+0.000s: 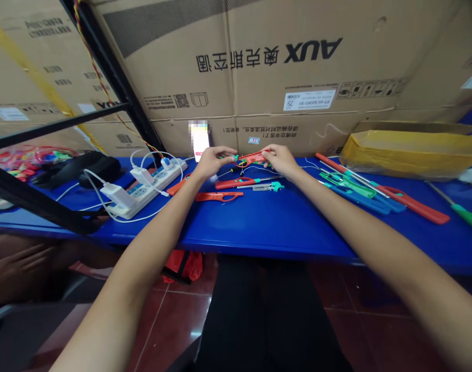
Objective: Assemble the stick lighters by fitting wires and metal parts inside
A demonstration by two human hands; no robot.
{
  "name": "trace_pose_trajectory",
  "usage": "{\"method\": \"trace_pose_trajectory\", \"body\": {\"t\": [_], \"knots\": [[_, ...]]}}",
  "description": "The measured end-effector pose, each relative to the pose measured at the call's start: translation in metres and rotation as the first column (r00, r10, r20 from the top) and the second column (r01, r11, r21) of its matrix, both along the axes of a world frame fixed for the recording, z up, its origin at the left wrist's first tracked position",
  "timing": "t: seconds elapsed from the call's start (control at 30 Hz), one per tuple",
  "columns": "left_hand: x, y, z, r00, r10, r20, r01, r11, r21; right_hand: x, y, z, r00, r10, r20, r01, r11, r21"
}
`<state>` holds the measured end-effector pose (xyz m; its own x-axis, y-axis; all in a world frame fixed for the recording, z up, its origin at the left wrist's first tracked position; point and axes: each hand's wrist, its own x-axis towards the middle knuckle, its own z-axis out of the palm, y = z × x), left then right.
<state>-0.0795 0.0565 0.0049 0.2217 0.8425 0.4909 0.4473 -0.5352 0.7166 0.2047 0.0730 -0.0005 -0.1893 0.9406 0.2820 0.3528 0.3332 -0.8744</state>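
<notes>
My left hand (215, 161) pinches a small green plastic piece (234, 157) between thumb and fingers. My right hand (281, 157) grips a red lighter casing (251, 157), with thin wires and small parts showing along it; the two meet in front of the carton. Just below lies a red long-necked lighter (238, 183) with a green trigger. Beside it is a metal piece with a green trigger part (275, 186). An orange-red casing half (220, 197) lies nearer to me. Another orange piece (178, 185) is partly hidden behind my left forearm.
On the blue table (259, 227), several red, blue and green lighters (375, 191) lie at right near a yellow-taped box (410, 152). A white power strip (154, 186) with chargers and cables is at left. A lit phone (199, 140) leans against the large carton (259, 93). Another person's hand (22, 258) shows at lower left.
</notes>
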Motion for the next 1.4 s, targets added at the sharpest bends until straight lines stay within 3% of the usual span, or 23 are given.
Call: {"method": "trace_pose_trajectory", "body": {"t": [0.3, 0.67, 0.93, 1.1, 1.4], "knots": [[0.003, -0.005, 0.001, 0.992, -0.004, -0.128, 0.009, 0.999, 0.037, -0.013, -0.016, 0.004, 0.995, -0.017, 0.094, 0.004, 0.991, 0.135], [0.004, -0.005, 0.002, 0.996, 0.043, -0.073, -0.025, 0.972, 0.232, -0.013, -0.015, 0.005, 1.000, -0.010, 0.011, 0.010, 0.999, 0.039], [0.009, -0.012, 0.003, 0.994, 0.084, -0.062, -0.071, 0.979, 0.192, -0.014, -0.018, 0.007, 0.998, -0.005, -0.066, 0.002, 0.999, -0.040], [0.004, -0.013, 0.007, 0.991, 0.024, -0.129, -0.004, 0.988, 0.155, -0.011, -0.020, 0.009, 0.995, -0.014, -0.102, 0.007, 0.998, -0.068], [0.011, -0.013, 0.007, 0.969, 0.107, -0.223, -0.032, 0.949, 0.313, -0.011, -0.022, 0.008, 0.990, -0.028, -0.136, 0.009, 0.990, -0.139]]}}
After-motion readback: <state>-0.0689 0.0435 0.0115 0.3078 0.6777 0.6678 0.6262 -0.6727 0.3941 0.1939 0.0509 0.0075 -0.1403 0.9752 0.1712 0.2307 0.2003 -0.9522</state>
